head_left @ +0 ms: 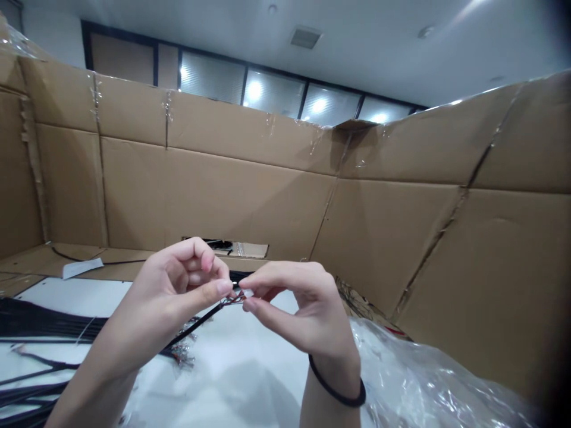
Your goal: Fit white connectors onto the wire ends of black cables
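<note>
My left hand (178, 285) pinches the end of a thin black cable (196, 324) between thumb and fingers, raised above the white table (232, 368). The cable's tip fans into fine coloured wires (235, 297). My right hand (294, 306), with a black band on the wrist, pinches a small white connector (247, 293) at those wire ends. The two hands meet fingertip to fingertip.
Several black cables (40, 327) lie bundled on the left of the table. Crumpled clear plastic (423, 380) sits at the right. Taped cardboard walls (250, 178) enclose the table, with a cut-out slot (232, 246) at the back. A white label (82, 267) lies far left.
</note>
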A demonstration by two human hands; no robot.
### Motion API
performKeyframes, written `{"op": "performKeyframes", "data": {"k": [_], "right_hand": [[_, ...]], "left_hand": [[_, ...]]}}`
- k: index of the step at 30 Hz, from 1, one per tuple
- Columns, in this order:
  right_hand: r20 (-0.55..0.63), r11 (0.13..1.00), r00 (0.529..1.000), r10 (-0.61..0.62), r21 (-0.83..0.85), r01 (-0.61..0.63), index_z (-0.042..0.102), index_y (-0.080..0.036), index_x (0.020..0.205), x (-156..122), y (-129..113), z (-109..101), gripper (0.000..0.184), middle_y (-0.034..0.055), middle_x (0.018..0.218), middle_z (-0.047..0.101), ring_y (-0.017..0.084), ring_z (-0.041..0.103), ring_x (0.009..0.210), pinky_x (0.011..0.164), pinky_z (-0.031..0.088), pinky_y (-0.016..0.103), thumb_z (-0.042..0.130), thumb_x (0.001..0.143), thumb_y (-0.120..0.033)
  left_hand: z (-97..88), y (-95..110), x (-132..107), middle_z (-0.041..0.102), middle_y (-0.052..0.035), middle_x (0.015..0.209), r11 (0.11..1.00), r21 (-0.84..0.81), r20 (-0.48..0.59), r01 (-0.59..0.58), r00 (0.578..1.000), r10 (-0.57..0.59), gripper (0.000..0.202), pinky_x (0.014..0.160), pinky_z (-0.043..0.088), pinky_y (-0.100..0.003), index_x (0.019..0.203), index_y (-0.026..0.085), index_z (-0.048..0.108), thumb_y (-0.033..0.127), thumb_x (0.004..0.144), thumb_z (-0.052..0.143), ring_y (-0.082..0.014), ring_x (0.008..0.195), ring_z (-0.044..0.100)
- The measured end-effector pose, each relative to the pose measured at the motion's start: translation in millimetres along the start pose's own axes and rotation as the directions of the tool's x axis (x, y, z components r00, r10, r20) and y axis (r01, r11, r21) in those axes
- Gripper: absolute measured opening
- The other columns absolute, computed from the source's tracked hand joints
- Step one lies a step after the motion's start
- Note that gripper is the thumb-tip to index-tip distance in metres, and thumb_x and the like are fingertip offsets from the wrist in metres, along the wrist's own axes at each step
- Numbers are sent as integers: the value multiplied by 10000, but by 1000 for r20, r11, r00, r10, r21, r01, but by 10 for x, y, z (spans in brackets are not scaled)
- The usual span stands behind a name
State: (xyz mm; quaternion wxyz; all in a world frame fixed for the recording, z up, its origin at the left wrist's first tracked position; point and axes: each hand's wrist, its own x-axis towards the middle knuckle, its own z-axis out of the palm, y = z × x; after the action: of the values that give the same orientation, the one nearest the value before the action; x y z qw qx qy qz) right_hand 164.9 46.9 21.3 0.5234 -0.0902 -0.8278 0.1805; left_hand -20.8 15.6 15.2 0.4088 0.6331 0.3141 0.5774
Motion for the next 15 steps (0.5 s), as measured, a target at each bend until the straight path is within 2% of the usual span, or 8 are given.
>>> {"op": "performKeyframes", "data": {"k": [6,11,15], "right_hand": [[-12,996,999,52,-71,-53,755,-149,783,-12,-2,-69,52,47,677,729,113,648,568,523,539,188,772,739,-127],[-58,992,998,25,122,-18,766,-185,771,27,49,13,57,31,660,710,118,631,572,509,516,204,794,727,-164],[-134,963,990,42,270,-5,777,-242,793,28,148,135,72,25,666,709,133,625,563,516,517,243,807,728,-250]], "left_hand": [[-39,31,-20,635,32,773,999,-27,22,37,999,-37,366,656,470,-195,729,198,385,268,788,739,-100,738,571],[-38,41,-63,615,33,729,996,-75,100,55,994,-48,393,636,440,-215,720,206,360,288,778,740,-121,736,547],[8,43,-105,616,21,712,992,-123,63,24,998,-16,388,593,406,-206,714,208,353,252,768,735,-124,711,537]]}}
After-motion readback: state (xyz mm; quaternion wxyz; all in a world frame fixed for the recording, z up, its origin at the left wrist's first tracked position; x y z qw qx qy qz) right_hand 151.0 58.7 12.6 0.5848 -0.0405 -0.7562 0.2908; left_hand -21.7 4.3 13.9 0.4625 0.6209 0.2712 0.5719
